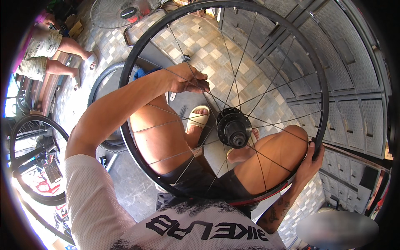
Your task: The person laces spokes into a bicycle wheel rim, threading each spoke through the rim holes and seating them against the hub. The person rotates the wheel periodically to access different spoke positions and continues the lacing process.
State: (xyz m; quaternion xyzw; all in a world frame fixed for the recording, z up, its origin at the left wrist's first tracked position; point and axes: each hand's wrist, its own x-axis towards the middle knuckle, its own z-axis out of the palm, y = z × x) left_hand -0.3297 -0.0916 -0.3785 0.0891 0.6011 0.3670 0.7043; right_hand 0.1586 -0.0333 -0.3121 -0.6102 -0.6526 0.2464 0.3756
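A black bicycle wheel rim point(324, 83), laced with thin spokes, stands over my lap with no tyre on it. The black hub point(234, 127) faces me near its middle, its freehub body pointing up. My left hand point(189, 79) reaches over the wheel's left side, thumb and fingers closed round a spoke point(219, 102) on the upper left of the hub. At the lower right, my right hand point(310, 161) grips the rim beside my knee. The bottom of the rim rests against my shirt and lap.
A tyred wheel point(95, 89) lies on the floor at left, and another wheel point(35, 118) stands farther left. Grey metal drawers point(350, 79) line the right side. A fan point(125, 14) stands at the back, near a person's legs point(62, 68). A blurred patch covers the lower right.
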